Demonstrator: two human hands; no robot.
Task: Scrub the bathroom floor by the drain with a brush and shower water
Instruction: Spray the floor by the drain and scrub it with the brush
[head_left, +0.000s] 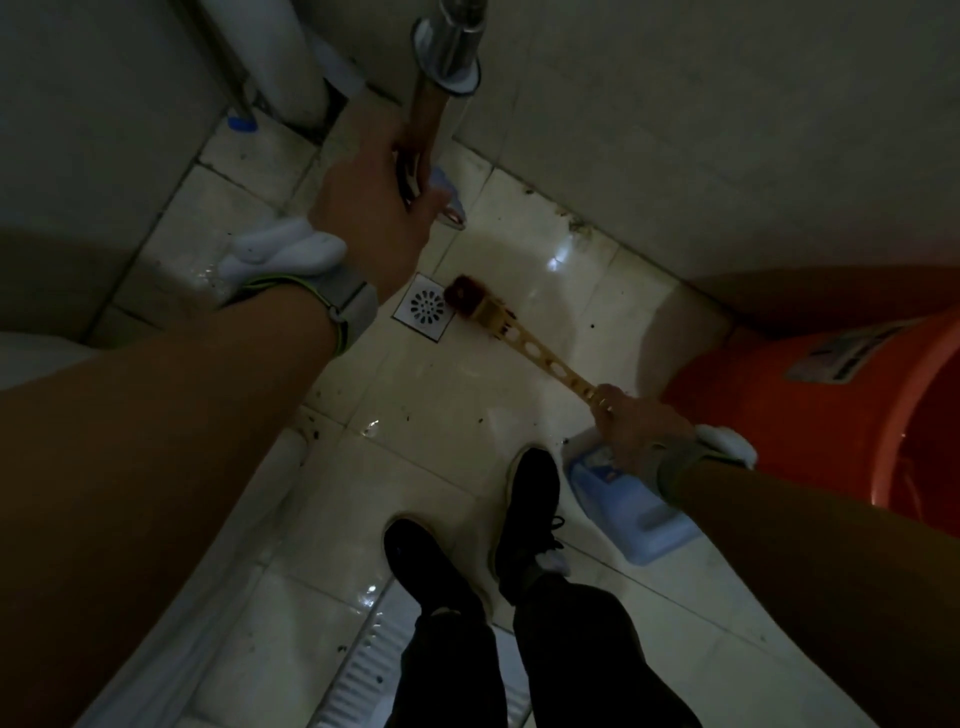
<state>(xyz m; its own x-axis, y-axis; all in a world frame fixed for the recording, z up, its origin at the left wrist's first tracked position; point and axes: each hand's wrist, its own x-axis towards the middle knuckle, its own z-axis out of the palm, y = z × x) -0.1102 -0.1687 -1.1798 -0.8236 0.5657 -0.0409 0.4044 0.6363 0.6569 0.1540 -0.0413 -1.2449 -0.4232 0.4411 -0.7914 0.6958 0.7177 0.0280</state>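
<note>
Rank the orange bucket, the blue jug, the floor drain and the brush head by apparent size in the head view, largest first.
1. orange bucket, partly cut off by the frame edge
2. blue jug, partly hidden by the right hand
3. floor drain and brush head: too close in apparent size to rank.

A pale, wet tiled floor (457, 431) is seen, speckled with dark grit. A square drain (425, 306) is set into it. A brush (470, 300) is pressed down just beside the drain. An orange bucket (831, 415), a blue bottle (628, 512) on its side, and two black shoes (530, 514) are also borne.
</note>
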